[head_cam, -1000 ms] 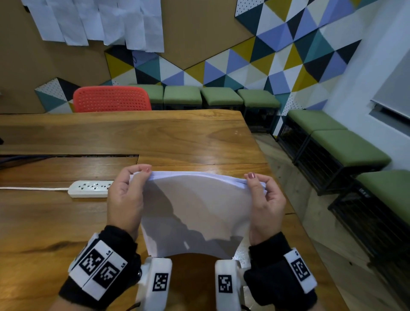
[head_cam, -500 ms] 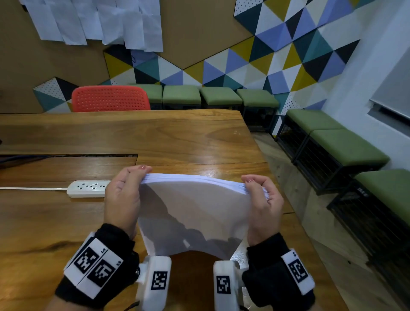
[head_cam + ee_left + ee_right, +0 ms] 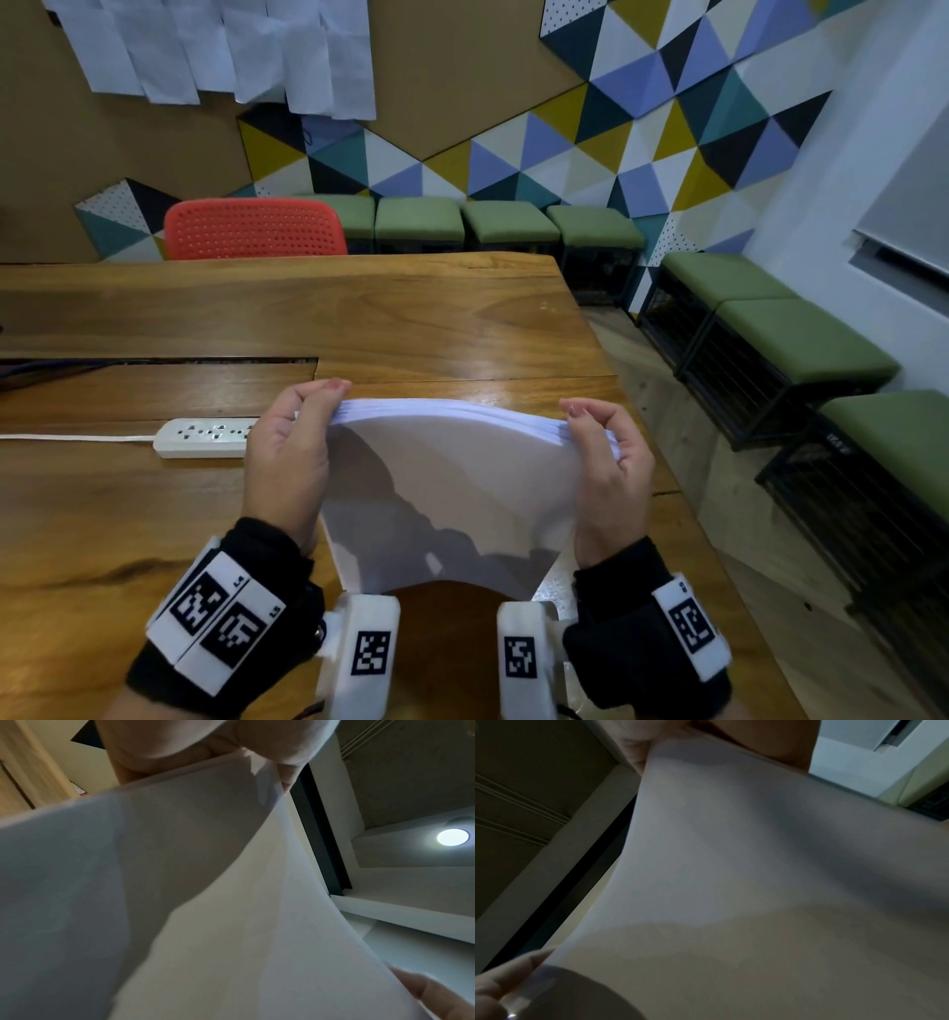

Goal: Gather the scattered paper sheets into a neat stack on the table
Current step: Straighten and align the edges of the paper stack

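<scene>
A bundle of white paper sheets (image 3: pixel 452 488) stands upright on its lower edge over the near part of the wooden table (image 3: pixel 359 318), bowed toward me. My left hand (image 3: pixel 287 447) grips its upper left corner, thumb and fingers curled round the edge. My right hand (image 3: pixel 611 462) grips the upper right corner in the same way. The sheets' top edges lie layered together between the two hands. In the left wrist view the paper (image 3: pixel 180 882) fills most of the picture. In the right wrist view the paper (image 3: pixel 731 862) does the same, with fingers at the top.
A white power strip (image 3: pixel 205 437) with its cable lies on the table left of my left hand. A red chair (image 3: pixel 251 228) stands at the far side. Green stools (image 3: pixel 801 339) line the wall and the right side. The table's right edge runs close to my right hand.
The bundle has stayed between both hands and bowed a little more, its top edges drawing closer together. Both hands have barely shifted.
</scene>
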{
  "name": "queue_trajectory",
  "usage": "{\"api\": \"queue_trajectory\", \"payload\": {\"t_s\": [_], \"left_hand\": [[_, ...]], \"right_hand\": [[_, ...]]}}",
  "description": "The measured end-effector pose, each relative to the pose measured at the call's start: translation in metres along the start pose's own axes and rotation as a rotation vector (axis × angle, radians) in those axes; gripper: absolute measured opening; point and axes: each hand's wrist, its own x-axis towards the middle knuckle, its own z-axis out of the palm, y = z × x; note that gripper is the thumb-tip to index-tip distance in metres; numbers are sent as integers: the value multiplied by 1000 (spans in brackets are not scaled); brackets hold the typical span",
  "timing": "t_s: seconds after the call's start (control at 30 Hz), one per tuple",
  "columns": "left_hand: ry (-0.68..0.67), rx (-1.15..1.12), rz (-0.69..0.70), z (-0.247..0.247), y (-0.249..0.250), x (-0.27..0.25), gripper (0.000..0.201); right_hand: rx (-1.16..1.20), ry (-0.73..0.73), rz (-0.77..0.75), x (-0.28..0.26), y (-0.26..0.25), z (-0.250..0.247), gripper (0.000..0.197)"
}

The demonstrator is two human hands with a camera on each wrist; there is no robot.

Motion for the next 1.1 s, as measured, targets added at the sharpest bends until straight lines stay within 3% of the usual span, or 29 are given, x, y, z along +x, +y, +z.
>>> {"api": "queue_trajectory", "payload": {"t_s": [0.17,0.3,0.4,0.5,0.6,0.63,0.73,0.87,0.97,1.1], "left_hand": [[-48,6,14,-1,-1,-2,19],[-251,14,79,-18,-5,-5,72],[-343,70,139,-24,-11,-6,88],[-324,112,157,-26,-15,-3,102],[-377,40,109,-30,-18,-1,117],[-415,52,109,-29,-19,-3,117],[-433,102,154,-25,-22,-4,90],[-405,17,87,-29,-27,-2,97],[-396,1,83,-27,-29,-5,94],[-394,39,66,-33,-35,-5,107]], "right_hand": [[32,-43,-32,-3,-2,-1,18],[64,-172,-53,-7,-3,-12,56],[51,-280,-34,-8,1,-16,57],[-44,-275,-81,-3,-1,-18,63],[40,-339,19,0,4,-22,76],[51,-368,49,-1,5,-22,74],[51,-434,51,-4,7,-21,58],[107,-379,139,-5,18,-22,56],[115,-366,178,-8,26,-21,37],[119,-342,183,-9,29,-26,45]]}}
